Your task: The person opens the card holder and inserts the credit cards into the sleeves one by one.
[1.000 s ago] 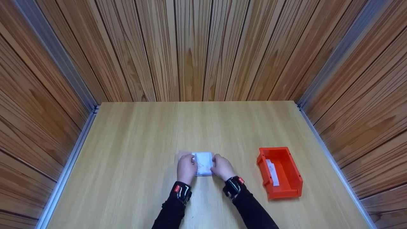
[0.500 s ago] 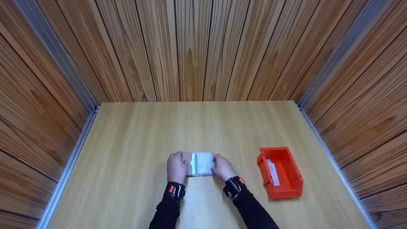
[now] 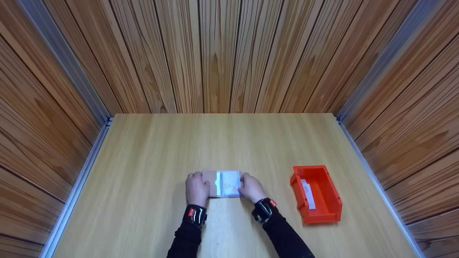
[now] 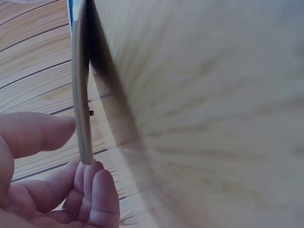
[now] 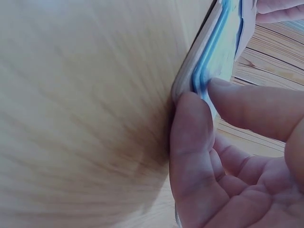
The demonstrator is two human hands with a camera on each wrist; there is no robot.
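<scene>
A flat brown card-like piece, with a white pad edged in light blue on its right part, lies low over the table between the two hands. My left hand holds its left end; in the left wrist view the thumb touches one face and the fingertips meet the lower edge. At the right end, my right hand pinches a corner. The right wrist view shows the thumb on the blue-edged face and the index finger against the layered edge. The underside is hidden.
An orange-red bin stands on the table to the right, with a white label-like strip along its left side. Wooden panel walls enclose the light wood tabletop at the back and sides.
My left hand has moved left from the middle of the piece to its left end, uncovering the brown part and a bright blue-green strip. My right hand has stayed in place.
</scene>
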